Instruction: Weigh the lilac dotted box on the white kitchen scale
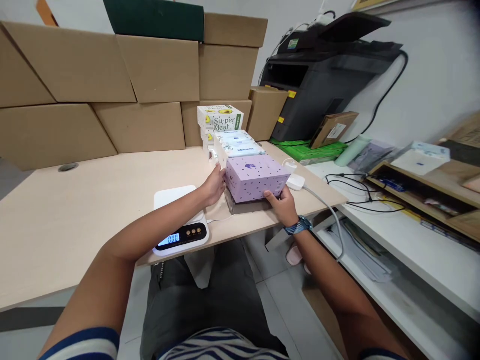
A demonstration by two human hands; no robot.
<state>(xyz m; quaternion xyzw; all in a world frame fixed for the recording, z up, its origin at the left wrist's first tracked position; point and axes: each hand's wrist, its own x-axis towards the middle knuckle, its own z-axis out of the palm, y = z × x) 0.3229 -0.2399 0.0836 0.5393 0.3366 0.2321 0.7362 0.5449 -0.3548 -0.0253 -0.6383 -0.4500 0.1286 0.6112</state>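
Note:
A lilac speckled box rests on a dark flat slab near the desk's right front corner. My left hand presses against the box's left end, fingers wrapped on it. My right hand grips its near right corner, thumb on the front face. Both hands hold the box between them. Behind it lies a row of pale blue-and-white boxes and a white "Super Meal" box. A white digital scale with a lit display sits just left of my left forearm.
Large cardboard cartons line the back of the beige desk. A black printer stands at the back right. A white adapter and cable lie right of the box. A lower white shelf with cables and a wooden tray runs along the right.

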